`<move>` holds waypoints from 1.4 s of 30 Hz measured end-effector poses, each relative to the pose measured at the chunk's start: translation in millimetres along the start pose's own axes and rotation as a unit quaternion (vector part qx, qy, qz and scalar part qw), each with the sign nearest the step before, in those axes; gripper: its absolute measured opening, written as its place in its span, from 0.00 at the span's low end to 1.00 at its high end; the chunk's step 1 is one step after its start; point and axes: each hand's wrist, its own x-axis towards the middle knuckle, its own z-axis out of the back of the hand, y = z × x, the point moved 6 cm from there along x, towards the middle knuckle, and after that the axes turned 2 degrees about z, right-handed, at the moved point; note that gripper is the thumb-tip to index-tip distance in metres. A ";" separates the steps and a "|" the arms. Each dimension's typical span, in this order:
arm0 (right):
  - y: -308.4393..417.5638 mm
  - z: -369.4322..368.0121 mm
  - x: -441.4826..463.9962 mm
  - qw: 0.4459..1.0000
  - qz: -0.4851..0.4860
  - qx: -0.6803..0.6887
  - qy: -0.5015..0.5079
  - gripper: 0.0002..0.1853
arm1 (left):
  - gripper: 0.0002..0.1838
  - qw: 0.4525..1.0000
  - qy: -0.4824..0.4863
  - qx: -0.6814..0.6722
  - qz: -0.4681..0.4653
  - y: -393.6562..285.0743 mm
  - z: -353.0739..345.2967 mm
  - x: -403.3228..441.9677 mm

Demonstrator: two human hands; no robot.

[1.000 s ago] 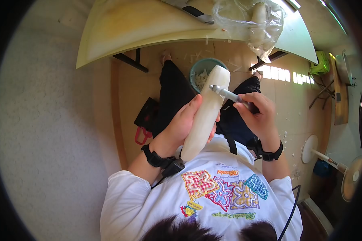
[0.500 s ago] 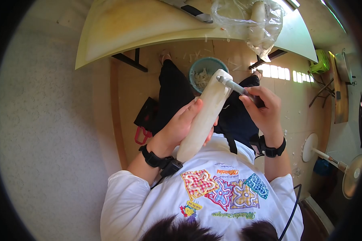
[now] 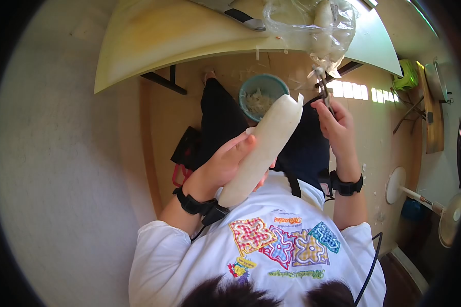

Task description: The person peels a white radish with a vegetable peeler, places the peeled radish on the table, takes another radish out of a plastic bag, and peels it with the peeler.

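Observation:
A long white radish (image 3: 263, 148) lies tilted across my left hand (image 3: 230, 159), whose fingers wrap round its lower half. A thin strip of peel sticks up at the radish's upper end. My right hand (image 3: 335, 124) grips the handle of a peeler (image 3: 322, 84), held apart from the radish, to its upper right. Beneath the radish's upper end, a blue-green basin (image 3: 243, 105) on the floor holds white peelings (image 3: 258, 101).
A table (image 3: 153, 38) spans the top, bearing a knife (image 3: 245, 19) and a clear plastic bag (image 3: 334, 30) with white radishes. A fan (image 3: 394, 185) stands at the right. Near my left leg is a dark bag (image 3: 186, 146). Peelings lie on the floor.
My right hand has moved the peeler off the radish, up and to the right. A strip of peel now stands at the radish's upper end. My left hand keeps its hold.

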 end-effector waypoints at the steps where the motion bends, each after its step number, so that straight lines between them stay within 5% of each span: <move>1: 12.2 -2.1 -4.4 1.000 -0.001 0.000 -0.002 0.10 | 0.35 1.000 -0.006 0.006 0.004 1.7 2.5 0.3; 3: 34.2 -22.6 -14.7 0.982 -0.032 0.158 0.094 0.10 | 0.35 1.000 -0.008 0.014 0.009 2.8 6.2 1.4; 15: 41.4 -29.9 -2.1 0.991 0.023 0.123 0.047 0.05 | 0.33 0.999 -0.023 0.008 0.023 12.0 17.3 -4.7; 17: 45.9 -21.9 3.9 0.993 0.108 -0.038 0.004 0.07 | 0.33 1.000 -0.026 0.002 0.001 9.0 20.1 -7.3; 20: 40.7 -20.6 6.8 0.988 0.083 -0.126 0.021 0.11 | 0.34 0.999 -0.049 -0.019 -0.001 4.1 20.9 -11.4; 30: 48.8 -37.9 -7.9 0.963 0.169 -0.208 0.029 0.15 | 0.49 0.993 -0.013 0.037 -0.111 -18.3 18.9 -4.2; 33: 53.4 -42.5 -15.2 0.944 0.184 -0.269 0.040 0.14 | 0.53 0.977 -0.086 0.101 -0.167 -29.9 17.2 -2.9; 35: 59.6 -47.2 -20.4 0.922 0.232 -0.305 0.063 0.13 | 0.45 0.984 -0.044 0.057 -0.165 -26.7 25.5 -1.9; 42: 64.9 -42.2 -25.3 0.913 0.227 -0.305 0.147 0.12 | 0.48 0.992 -0.011 0.048 -0.117 -28.2 18.2 -3.4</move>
